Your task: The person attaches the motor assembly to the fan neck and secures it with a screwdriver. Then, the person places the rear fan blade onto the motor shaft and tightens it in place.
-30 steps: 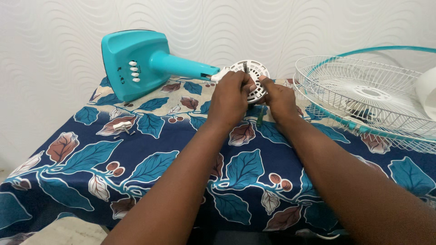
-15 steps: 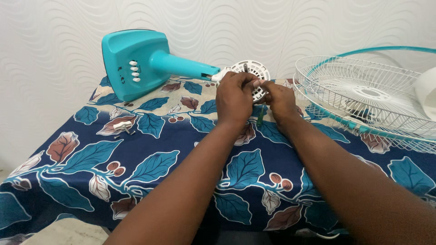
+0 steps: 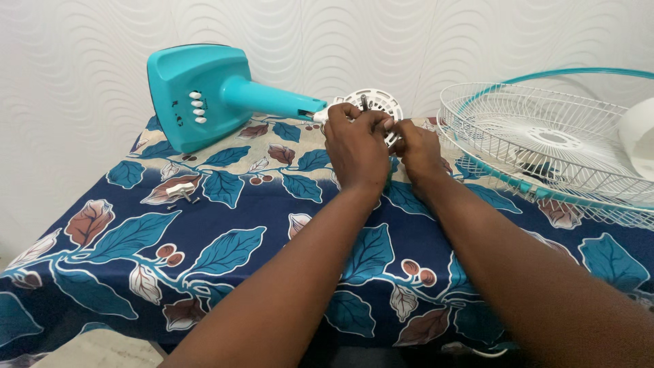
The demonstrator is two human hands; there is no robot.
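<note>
Nearest the camera, a table covered by a dark blue cloth (image 3: 225, 225) printed with teal and brown leaves. Two bare forearms extend over it. On the cloth to the left lies a small white part (image 3: 178, 189) with loose screws beside it.

Mid-table, the left hand (image 3: 355, 150) and right hand (image 3: 417, 148) meet at a round white slotted motor housing (image 3: 376, 103). The left hand's fingers curl closed over the housing's front; whether they pinch a smaller part cannot be told. The right hand's fingers are bent narrow against the housing's right side. A dark shaft (image 3: 364, 102) stands up from the housing's centre.

The housing joins a teal stand (image 3: 204, 92) lying on its side, with white push-buttons on its base. To the right, a white wire fan guard (image 3: 545, 146) with a teal rim rests tilted. Behind, a white wavy-textured wall (image 3: 409, 41).
</note>
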